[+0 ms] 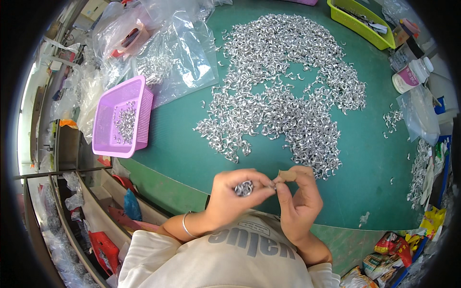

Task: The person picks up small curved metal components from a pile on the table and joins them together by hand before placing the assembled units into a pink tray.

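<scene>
My left hand [224, 200] is closed around several small curved silver metal pieces [243, 188] in its palm. Its thumb and forefinger pinch at a spot that meets my right fingertips; whatever tiny piece is between them is too small to make out. My right hand [302, 204] is closed too, with a folded tan strip [288, 176] held at its forefinger, its material unclear. Just beyond both hands, a broad heap of the same hook-like silver pieces [307, 125] spreads over the green tabletop [177, 139].
On the left stands a purple plastic basket [142, 115] with some silver pieces inside, beside clear plastic bags [192, 53]. A yellow-green tray [338, 17] sits at the far right, near a white bottle [413, 75]. More loose pieces [419, 175] lie along the right edge.
</scene>
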The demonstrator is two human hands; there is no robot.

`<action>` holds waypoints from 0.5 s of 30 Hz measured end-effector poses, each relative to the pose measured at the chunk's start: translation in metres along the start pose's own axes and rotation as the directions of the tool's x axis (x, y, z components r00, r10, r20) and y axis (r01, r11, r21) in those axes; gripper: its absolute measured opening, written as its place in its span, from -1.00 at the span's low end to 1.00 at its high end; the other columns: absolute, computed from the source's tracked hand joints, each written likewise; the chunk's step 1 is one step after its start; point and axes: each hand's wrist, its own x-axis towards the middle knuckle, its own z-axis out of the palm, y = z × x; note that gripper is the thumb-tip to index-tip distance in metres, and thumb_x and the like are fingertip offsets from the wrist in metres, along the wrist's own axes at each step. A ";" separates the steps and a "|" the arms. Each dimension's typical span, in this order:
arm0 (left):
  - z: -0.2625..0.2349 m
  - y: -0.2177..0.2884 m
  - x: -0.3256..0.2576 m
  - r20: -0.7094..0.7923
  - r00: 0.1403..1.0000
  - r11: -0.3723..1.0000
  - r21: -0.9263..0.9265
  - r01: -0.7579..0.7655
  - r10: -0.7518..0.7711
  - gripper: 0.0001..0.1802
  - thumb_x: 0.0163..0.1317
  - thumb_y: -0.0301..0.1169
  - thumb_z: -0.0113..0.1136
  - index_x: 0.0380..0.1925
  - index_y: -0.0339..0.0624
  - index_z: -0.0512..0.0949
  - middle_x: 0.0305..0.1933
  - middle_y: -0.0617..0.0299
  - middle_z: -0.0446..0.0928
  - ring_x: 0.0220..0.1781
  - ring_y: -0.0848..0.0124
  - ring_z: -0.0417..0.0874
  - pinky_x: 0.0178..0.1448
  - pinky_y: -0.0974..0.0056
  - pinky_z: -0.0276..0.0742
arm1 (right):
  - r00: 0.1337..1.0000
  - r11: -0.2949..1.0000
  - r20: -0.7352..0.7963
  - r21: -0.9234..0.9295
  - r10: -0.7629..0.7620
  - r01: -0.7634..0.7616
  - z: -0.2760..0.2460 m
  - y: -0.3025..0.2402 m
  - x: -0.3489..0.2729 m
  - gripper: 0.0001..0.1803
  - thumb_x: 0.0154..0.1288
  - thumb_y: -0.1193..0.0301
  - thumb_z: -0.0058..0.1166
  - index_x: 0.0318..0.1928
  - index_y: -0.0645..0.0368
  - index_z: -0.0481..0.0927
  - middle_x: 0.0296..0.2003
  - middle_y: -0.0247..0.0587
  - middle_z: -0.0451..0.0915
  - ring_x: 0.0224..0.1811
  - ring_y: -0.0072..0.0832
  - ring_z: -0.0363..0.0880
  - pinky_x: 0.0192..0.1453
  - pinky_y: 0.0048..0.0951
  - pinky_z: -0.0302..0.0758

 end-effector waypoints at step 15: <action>-0.001 -0.025 0.017 0.384 0.841 0.563 -0.625 0.541 -0.381 -0.87 0.22 -0.43 0.04 -0.43 -0.28 0.41 -0.59 0.34 0.28 -0.61 0.62 0.20 -0.61 0.52 0.01 | 0.998 0.768 -0.026 -0.640 -0.051 0.023 -0.034 0.016 0.042 -0.81 0.07 0.55 0.08 -0.24 0.25 0.50 -0.29 -0.19 0.49 -0.21 -0.31 0.39 -0.11 -0.36 0.30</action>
